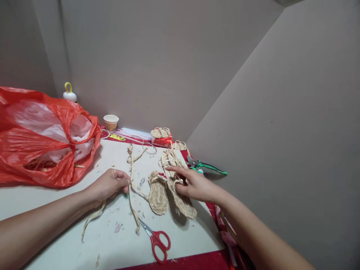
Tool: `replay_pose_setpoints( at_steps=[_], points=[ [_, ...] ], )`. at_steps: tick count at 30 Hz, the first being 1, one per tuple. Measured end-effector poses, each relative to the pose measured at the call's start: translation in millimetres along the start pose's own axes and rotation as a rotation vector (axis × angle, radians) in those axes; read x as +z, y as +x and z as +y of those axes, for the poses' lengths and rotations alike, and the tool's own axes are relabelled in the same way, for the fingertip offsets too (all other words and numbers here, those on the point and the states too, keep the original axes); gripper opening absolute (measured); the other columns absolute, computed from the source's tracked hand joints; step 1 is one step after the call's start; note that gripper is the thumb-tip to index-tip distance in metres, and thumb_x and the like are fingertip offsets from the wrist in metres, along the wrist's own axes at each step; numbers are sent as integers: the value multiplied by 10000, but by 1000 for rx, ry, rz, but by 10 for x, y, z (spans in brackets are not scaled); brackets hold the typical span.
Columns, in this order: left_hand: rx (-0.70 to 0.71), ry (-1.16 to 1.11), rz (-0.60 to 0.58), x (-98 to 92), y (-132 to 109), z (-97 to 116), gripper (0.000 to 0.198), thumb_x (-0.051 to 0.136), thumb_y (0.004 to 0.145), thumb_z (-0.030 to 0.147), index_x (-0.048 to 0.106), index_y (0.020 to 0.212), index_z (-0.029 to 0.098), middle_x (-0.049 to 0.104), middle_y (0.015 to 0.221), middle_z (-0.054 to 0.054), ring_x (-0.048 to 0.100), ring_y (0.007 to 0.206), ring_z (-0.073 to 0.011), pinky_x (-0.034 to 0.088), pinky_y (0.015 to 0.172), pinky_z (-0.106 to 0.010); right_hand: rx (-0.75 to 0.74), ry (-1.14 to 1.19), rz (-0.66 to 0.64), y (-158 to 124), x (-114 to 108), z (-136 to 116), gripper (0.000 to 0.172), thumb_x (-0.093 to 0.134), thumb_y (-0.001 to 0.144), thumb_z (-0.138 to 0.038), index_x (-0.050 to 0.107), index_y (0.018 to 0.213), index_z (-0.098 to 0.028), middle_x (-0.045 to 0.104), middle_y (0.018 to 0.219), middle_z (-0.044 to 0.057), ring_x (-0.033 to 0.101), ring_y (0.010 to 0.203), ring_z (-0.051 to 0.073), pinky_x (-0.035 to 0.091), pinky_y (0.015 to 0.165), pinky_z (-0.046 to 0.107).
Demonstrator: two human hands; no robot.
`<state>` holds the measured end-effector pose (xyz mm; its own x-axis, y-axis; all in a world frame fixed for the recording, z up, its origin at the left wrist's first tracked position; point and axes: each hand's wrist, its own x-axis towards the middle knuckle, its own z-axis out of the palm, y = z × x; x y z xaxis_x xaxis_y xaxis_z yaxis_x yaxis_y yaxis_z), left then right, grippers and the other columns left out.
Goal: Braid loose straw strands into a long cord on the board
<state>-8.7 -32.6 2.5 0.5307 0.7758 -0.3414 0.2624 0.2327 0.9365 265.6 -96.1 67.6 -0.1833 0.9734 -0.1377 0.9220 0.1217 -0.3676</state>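
My left hand [114,183] is closed in a pinch on a pale straw strand [131,168]. The strand's upper part looks twisted or braided, and its loose ends hang below my fingers. At the right, my right hand [194,182] grips a woven straw sandal [184,204], index finger lying across its upper part. That sandal is tilted and casts a shadow on the board. Just left of it lies a smaller woven straw sandal [158,198] with red and whitish beads [162,175] near its top. Red-handled scissors [160,240] lie below, blades near the strand's end.
A red plastic bag [56,150] fills the left side of the white board [112,240]. Behind are a paper cup [111,122], pale sticks [135,133] and a straw piece [160,132] on a red packet. Green-handled pruners [210,167] lie right, against the grey wall.
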Motion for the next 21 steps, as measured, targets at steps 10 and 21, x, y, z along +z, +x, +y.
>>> replay_pose_setpoints(
  at_steps=[10, 21],
  points=[
    [17, -37, -18, -14, 6, -48, 270, 573, 703, 418, 578, 714, 148, 543, 565, 38, 229, 349, -26, 114, 374, -220, -157, 6, -34, 125, 95, -33, 758, 627, 681, -232, 350, 1386, -272, 357, 1419, 85, 393, 1234, 258, 333, 987, 375],
    [32, -58, -9, -5, 17, -79, 290, 574, 677, 425, 575, 701, 136, 546, 541, 31, 227, 350, -32, 105, 380, -218, -118, 309, -248, 257, 89, -159, 845, 782, 562, -319, 428, 1327, -251, 524, 1246, 68, 533, 1016, 220, 438, 851, 326]
  ],
)
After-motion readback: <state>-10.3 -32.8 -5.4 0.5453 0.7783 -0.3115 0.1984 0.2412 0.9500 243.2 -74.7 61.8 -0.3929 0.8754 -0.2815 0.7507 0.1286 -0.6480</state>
